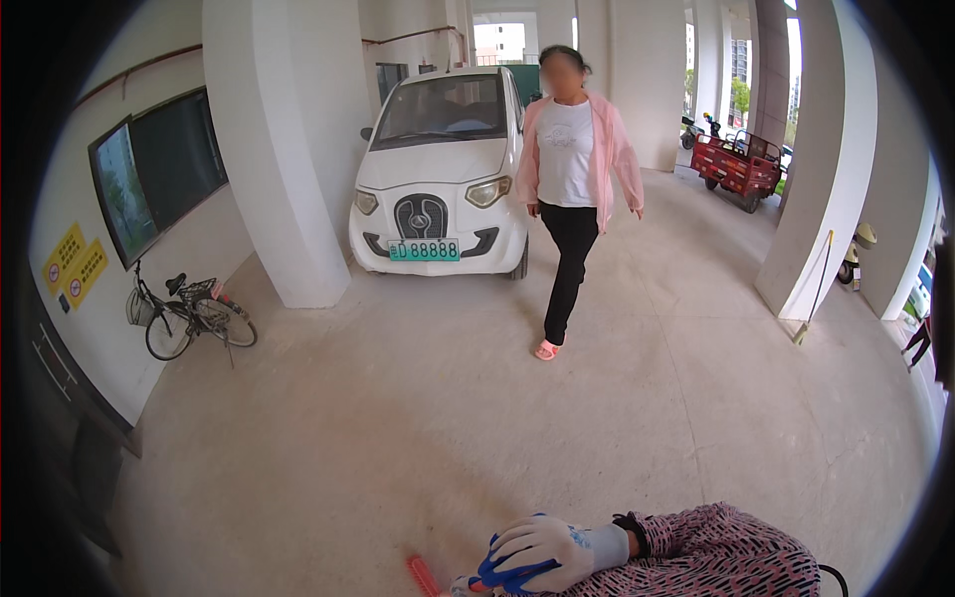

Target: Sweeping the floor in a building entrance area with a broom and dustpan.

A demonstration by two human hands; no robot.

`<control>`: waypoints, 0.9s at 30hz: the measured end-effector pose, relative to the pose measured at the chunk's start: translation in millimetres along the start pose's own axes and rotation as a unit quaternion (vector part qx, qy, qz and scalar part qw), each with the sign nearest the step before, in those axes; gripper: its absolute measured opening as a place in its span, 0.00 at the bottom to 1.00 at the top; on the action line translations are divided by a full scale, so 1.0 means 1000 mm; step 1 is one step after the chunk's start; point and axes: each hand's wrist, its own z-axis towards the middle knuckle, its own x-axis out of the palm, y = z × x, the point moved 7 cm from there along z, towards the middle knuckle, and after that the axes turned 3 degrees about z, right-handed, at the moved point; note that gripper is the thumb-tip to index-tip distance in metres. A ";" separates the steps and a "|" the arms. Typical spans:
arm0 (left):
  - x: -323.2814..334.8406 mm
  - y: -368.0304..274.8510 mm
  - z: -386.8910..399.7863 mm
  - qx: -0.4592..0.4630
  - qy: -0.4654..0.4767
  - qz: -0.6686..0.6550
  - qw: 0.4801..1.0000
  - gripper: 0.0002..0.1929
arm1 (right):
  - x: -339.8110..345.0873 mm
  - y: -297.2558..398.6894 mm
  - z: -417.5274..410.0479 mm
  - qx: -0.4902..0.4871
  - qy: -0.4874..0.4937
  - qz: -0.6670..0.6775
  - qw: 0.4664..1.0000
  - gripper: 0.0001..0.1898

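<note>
My right hand [548,554] is at the bottom edge, in a white knit glove with a blue coated palm. Its fingers curl over a red handle, of which only a short piece shows. Just left of it, the red head of a brush [423,576] rests near the concrete floor [418,463]. Between the brush head and my right hand is a small patch of another white-and-blue glove, which seems to be my left hand [462,586]; most of it is cut off by the frame. A pink-and-black patterned sleeve [701,552] covers my right arm.
A person [567,157] in a pink jacket walks ahead. Behind stands a white small car [440,172]. A bicycle [198,313] leans left, near a pillar [276,149]. At right are a red cargo tricycle [739,168], another pillar [828,164] and a broom [815,287].
</note>
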 end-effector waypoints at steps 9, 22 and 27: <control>0.006 0.048 0.002 -0.004 -0.026 0.084 0.996 0.17 | 0.039 -0.030 -0.015 0.169 -0.015 0.288 0.943 0.14; -0.052 0.105 -0.088 -0.211 0.016 0.052 0.976 0.23 | 0.044 -0.036 0.028 0.289 0.013 0.429 0.856 0.18; -0.048 0.132 -0.085 -0.196 -0.026 0.045 0.979 0.23 | 0.069 -0.054 0.036 0.368 0.073 0.490 0.787 0.20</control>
